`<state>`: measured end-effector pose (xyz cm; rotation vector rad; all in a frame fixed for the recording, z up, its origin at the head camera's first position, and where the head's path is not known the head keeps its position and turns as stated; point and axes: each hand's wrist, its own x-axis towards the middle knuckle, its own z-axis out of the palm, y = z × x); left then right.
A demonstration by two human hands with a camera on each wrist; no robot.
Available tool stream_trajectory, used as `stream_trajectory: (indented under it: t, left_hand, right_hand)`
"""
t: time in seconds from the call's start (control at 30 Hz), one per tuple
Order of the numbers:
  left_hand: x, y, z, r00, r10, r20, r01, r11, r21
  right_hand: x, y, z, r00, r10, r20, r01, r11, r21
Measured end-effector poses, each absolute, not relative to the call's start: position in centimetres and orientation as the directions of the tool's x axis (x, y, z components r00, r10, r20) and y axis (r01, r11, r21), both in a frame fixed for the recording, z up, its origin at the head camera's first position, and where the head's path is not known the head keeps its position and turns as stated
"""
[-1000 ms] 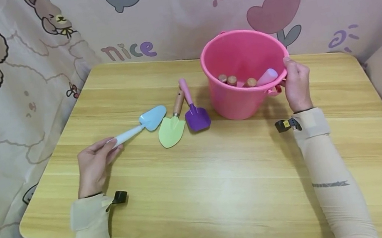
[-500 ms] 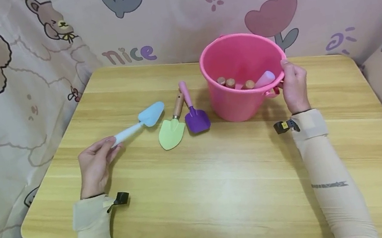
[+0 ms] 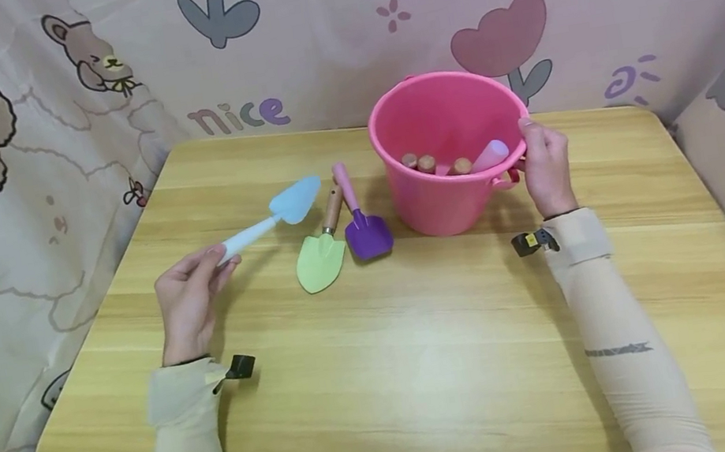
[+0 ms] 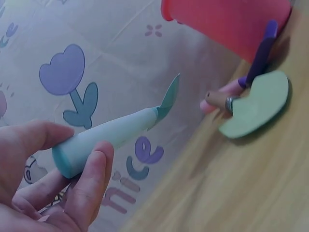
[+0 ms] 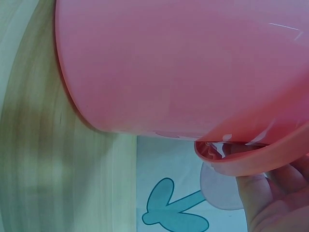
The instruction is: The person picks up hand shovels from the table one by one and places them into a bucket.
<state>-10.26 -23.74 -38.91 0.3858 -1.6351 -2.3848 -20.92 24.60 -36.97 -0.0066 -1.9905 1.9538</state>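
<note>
My left hand pinches the end of the handle of a light blue toy trowel, whose blade points away to the right. In the left wrist view the trowel is lifted above the table, thumb and fingers around its handle. My right hand grips the rim of a pink bucket at its right side; the right wrist view has the fingers curled at the rim. Several handle ends, wooden ones and a lilac one, show inside the bucket. Their lower parts are hidden by its wall.
Between the left hand and the bucket lie a green trowel with a wooden handle and a purple shovel with a pink handle, their handles close together. The wooden table meets a patterned cloth behind and at both sides.
My left hand has raised the light blue trowel off the table and moved it slightly right and away from me. The right hand stays on the bucket's rim; the head view has shifted slightly.
</note>
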Motion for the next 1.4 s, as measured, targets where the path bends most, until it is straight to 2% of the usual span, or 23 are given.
stream_trajectory:
  t: [0.6, 1.03, 1.4]
  left_hand:
    - [-12.5, -20.4, -36.1, -0.967, -0.253, 0.024, 0.134, -0.426, 0.895]
    - [-14.4, -17.9, -33.1, -0.967, -0.223, 0.122, 0.211, -0.434, 0.876]
    - [-16.5, -14.9, -31.4, -0.965, -0.199, 0.173, 0.247, -0.451, 0.857]
  right_hand:
    - [-20.9, 24.7, -37.0, -0.940, 0.232, 0.251, -0.235, 0.095, -0.967]
    - [-20.9, 24.7, -37.1, -0.941, 0.237, 0.243, -0.230, 0.081, -0.970]
    - [-20.9, 24.7, -37.2, -0.945, 0.218, 0.245, -0.223, 0.121, -0.967]
